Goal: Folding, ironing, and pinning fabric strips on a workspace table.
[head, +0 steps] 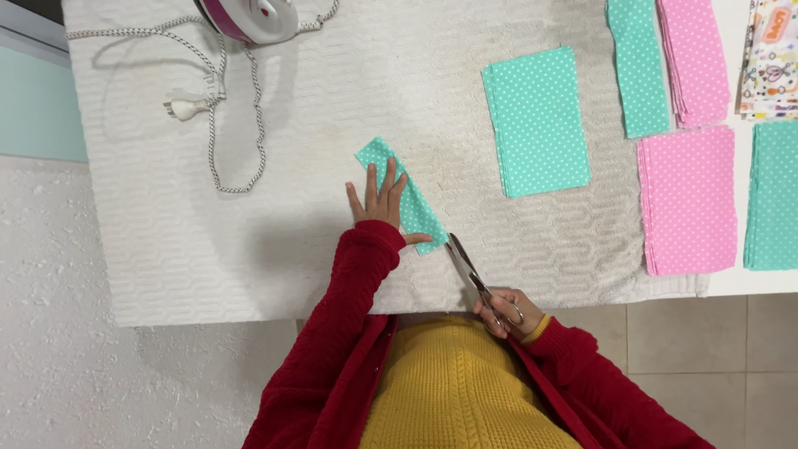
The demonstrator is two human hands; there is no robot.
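Far left on the table (pixel 166 274), which is covered by a white textured cloth: an unplugged iron (pixel 253 17) at the top edge, its braided cord (pixel 218 108) looping down, plug (pixel 181 108) lying loose, well apart from the hands.

Centre: left hand (pixel 378 202) flat, fingers spread, pressing down a narrow teal dotted strip (pixel 416 208) that lies at a slant on the cloth. Not a closed grip, just palm and fingers pinning it; thumb sits near the strip's lower end.

Just right of that: scissors (pixel 470 270), blades pointing up-left, tips touching or just beside the strip's lower corner. Blades look near closed, hard to tell exactly. Right hand (pixel 507 312) has fingers through the loops, grip closed on the scissors, near the table's front edge.

Step, as judged: cutting or trimming the strip's lower end, at the start of the cut. Next move calls for blades lined up square on the end, the left hand keeping the fabric flat, thumb clear of the blades.

Right side: a teal dotted rectangle stack (pixel 536 120), then a teal strip pile (pixel 637 66), a pink dotted pile (pixel 694 58), a pink dotted rectangle (pixel 688 199), a patterned fabric (pixel 773 50) in the top corner, and another teal piece (pixel 773 195) at the edge. All well apart from the hands.
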